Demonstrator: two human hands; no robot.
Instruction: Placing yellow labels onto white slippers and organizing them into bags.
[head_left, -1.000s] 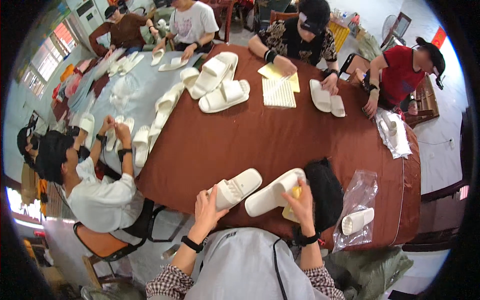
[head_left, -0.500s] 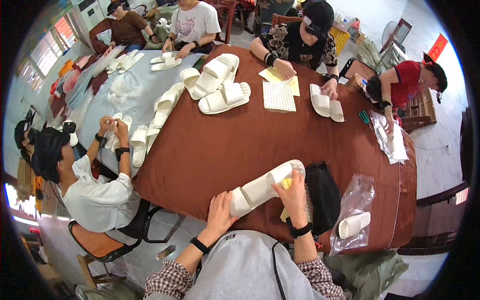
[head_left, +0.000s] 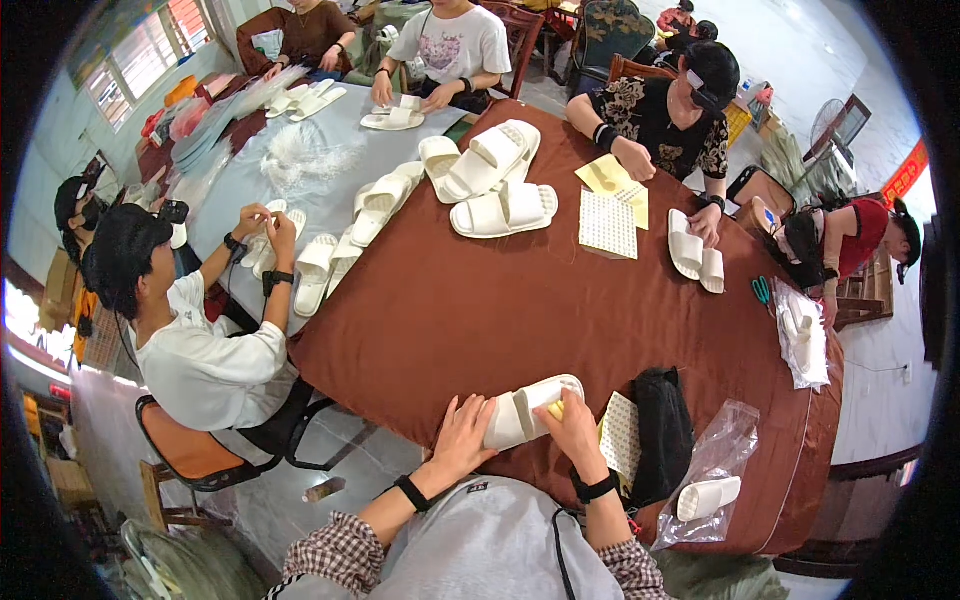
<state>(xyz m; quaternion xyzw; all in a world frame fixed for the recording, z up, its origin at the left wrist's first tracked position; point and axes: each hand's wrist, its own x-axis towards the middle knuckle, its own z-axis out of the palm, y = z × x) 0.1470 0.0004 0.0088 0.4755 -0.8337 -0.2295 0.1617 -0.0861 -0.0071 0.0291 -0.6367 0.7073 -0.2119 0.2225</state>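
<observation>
Close in front of me on the brown-covered table lies a white slipper (head_left: 507, 424), pointing away to the right. My left hand (head_left: 460, 440) rests on its near left end, fingers laid over it. At the far end, my right hand (head_left: 577, 436) pinches a small yellow piece (head_left: 555, 409) against the slipper. Whether a second slipper lies under my hands, I cannot tell. Beside my right wrist are a sheet of small dots (head_left: 620, 436) and a black cloth pouch (head_left: 664, 436).
To the right, a clear plastic bag (head_left: 722, 443) has a white slipper (head_left: 708, 497) on it. White slippers (head_left: 503, 210) are heaped across the table. Green scissors (head_left: 762, 290) lie near a bagged pair (head_left: 801, 335). Several people work around the table, one seated (head_left: 205, 350) at left.
The view has shifted, so the table's far side sits further right. The slipper and both my hands have come nearer to me, and more of the dotted sheet shows.
</observation>
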